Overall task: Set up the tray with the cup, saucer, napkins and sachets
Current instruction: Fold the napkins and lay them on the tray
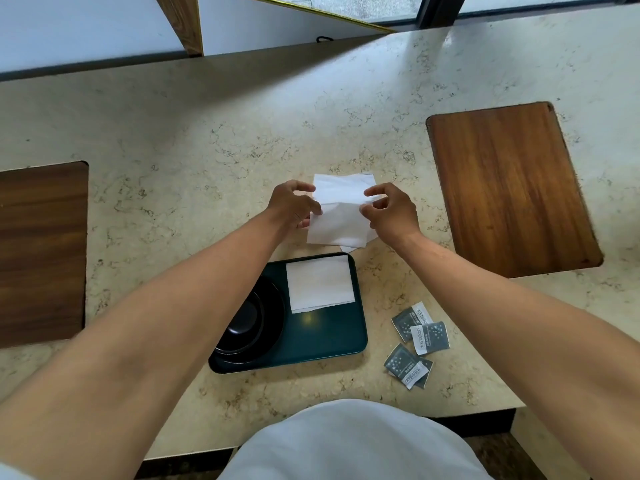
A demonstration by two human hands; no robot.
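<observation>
A dark green tray [329, 337] lies on the marble counter in front of me. A black saucer [249, 320] sits on its left side, partly hidden by my left forearm; I see no cup. One folded white napkin [320, 284] rests on the tray's far right part. Beyond the tray, my left hand [291, 202] and my right hand [389, 211] pinch the two sides of another white napkin [341, 216] held just above the counter. Several grey sachets [417, 344] lie loose on the counter to the right of the tray.
A wooden board [512, 188] is set into the counter at the right, and another wooden panel [41, 251] at the left. The counter's front edge runs just below the tray. A window and wall stand at the back.
</observation>
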